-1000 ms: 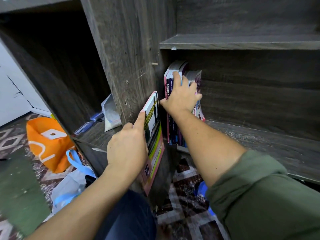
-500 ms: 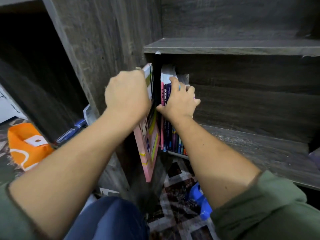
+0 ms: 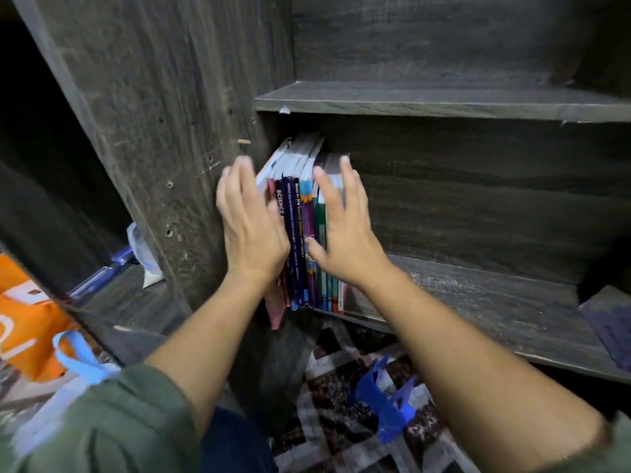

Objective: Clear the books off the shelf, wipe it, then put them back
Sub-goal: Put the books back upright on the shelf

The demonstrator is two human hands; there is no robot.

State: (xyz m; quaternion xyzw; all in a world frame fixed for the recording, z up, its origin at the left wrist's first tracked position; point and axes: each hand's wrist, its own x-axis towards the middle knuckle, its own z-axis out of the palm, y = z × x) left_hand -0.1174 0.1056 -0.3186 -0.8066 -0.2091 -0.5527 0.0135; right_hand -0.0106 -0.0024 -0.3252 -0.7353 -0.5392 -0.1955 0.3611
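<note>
Nearest us: blue plastic bag (image 3: 382,409) on the patterned floor, orange bag (image 3: 24,322) off to the left.

Both our hands are at the row of books (image 3: 302,233), which stands upright at the left end of the shelf (image 3: 478,302), tight against the cabinet's side panel (image 3: 170,131). Left hand (image 3: 251,230) has its fingers straight, flat on the left side of the row. Right hand (image 3: 345,230) is flat on the right side, fingers extended, thumb across the spines. Neither grips anything; both just press.

Our read: books are back, we're squaring the row. The pink book (image 3: 277,308) at the left sticks out past the shelf's front edge. To do it well: push spines flush, seat that pink one fully, keep the right palm bracing so the row doesn't fan over rightward, where there's bare shelf.

Further right, a dark cloth (image 3: 611,329) lies near the shelf's right end. The shelf above (image 3: 444,100) shows nothing on it.
</note>
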